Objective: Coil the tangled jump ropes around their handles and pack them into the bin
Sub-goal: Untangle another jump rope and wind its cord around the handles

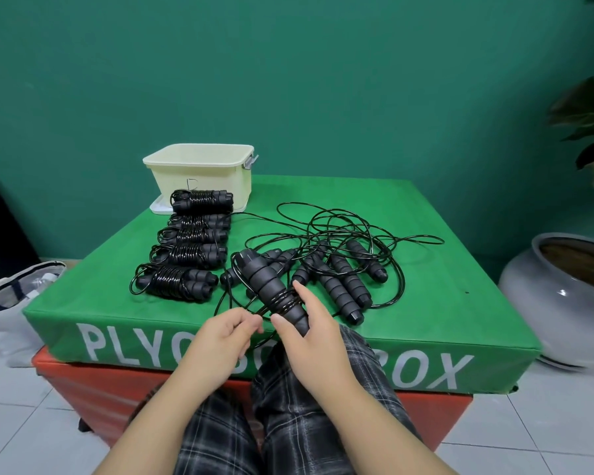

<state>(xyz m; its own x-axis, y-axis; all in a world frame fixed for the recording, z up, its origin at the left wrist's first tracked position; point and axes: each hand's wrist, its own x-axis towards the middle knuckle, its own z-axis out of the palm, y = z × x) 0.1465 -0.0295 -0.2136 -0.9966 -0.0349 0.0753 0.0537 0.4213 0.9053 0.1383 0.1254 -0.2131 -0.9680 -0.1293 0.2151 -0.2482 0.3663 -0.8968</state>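
The green plyo box point(426, 269) serves as the bench, stacked on an orange box point(93, 382) over a tiled floor point(546, 437). Its near edge runs just past the person's knees, and its right and far right parts lie bare, so there is room there to spread cord. A grey pot point(559, 296) stands on the floor close to the right edge, and a white bag point(11, 303) sits by the left edge.

The cream bin point(203, 176) sits at the far left corner on its lid point(160, 207); nothing shows above its rim, so packing has probably not begun. In front of it a row of five coiled ropes point(189, 241) runs toward the near edge, the nearest bundle close to that edge. To the right, a tangle point(340, 255) of loose cord and several handles waits, seemingly three or four ropes, though the exact count is unclear.

One rope is mid-coil. The right hand point(309, 341) grips a handle pair point(275, 289) over the near edge, with a few turns of cord already round it. The left hand point(220, 337) pinches the cord point(234, 289) just beside the pair, its fingers point(251, 322) curled in on the strand. A long run still trails back into the tangle.

By my judgement over half the coiling is done; packing is all to come.
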